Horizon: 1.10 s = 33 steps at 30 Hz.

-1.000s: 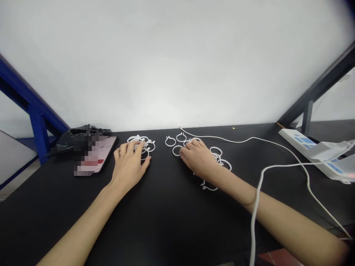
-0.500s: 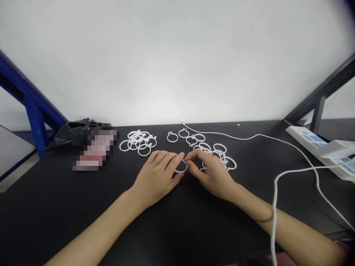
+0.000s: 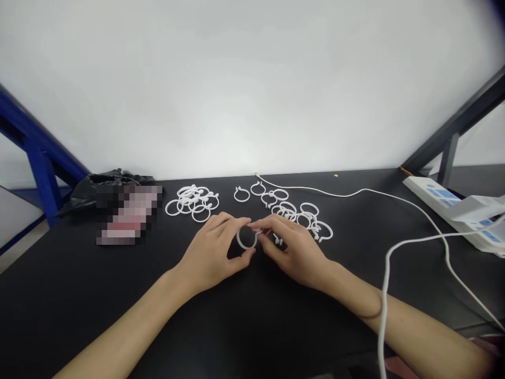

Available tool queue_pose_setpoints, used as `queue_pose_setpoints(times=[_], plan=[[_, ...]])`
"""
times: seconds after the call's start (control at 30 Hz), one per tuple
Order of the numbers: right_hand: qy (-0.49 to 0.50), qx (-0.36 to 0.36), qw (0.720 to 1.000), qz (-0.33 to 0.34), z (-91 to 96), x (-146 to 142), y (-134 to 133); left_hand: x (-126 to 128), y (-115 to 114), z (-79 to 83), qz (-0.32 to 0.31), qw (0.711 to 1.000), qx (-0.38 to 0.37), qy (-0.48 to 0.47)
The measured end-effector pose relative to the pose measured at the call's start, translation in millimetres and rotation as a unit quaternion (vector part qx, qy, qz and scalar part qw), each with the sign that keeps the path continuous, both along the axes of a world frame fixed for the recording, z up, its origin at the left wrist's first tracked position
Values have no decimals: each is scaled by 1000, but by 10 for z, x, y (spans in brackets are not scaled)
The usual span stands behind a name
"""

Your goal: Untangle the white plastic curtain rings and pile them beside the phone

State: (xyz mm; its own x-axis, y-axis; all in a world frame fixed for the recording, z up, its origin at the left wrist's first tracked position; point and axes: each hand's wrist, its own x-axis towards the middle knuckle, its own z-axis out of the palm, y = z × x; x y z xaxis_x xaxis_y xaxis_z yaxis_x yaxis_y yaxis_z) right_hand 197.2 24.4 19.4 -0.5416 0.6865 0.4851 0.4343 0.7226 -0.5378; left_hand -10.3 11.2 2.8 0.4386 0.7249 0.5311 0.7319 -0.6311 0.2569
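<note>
Between my hands is a white plastic ring (image 3: 247, 248), tilted up so that its round opening faces me. My left hand (image 3: 215, 247) curls around its left side, fingers at the top and thumb by the lower edge. My right hand (image 3: 298, 247) pinches the ring's right side, where the small end tabs seem to be, partly hidden by the fingertips. Beyond my left hand lies a heap of similar white rings (image 3: 172, 208). More loose rings (image 3: 310, 209), some with gaps and tabbed ends, lie behind and beside my right hand.
A white cable (image 3: 363, 190) crosses the black table (image 3: 244, 326) and loops over my right forearm. On the right stands a white box with blue patches (image 3: 430, 192). A black plastic bag (image 3: 87, 184) and a blurred pink item (image 3: 134, 210) lie at left, near a blue frame (image 3: 39, 163).
The ring has turned up to face me more fully, and both hands have shifted slightly left with it. The view has also moved a little.
</note>
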Motion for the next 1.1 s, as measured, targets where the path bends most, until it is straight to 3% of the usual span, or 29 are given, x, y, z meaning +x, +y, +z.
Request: queue_pose_setpoints(times=[0.47,0.8,0.93,1.1], plan=[[1,40,999,14,21,9,44,-3,-6,43,-34,999,-24,-23],[-19,0,1000,-19,-17,8,45,-25,23,83,-11,999,-50,17],[-26,4,999,-44,-25,22,50,-231,118,152,90,994,-1,68],[-83,64,993,-62,-21,39,131,-666,264,133,246,960,15,129]])
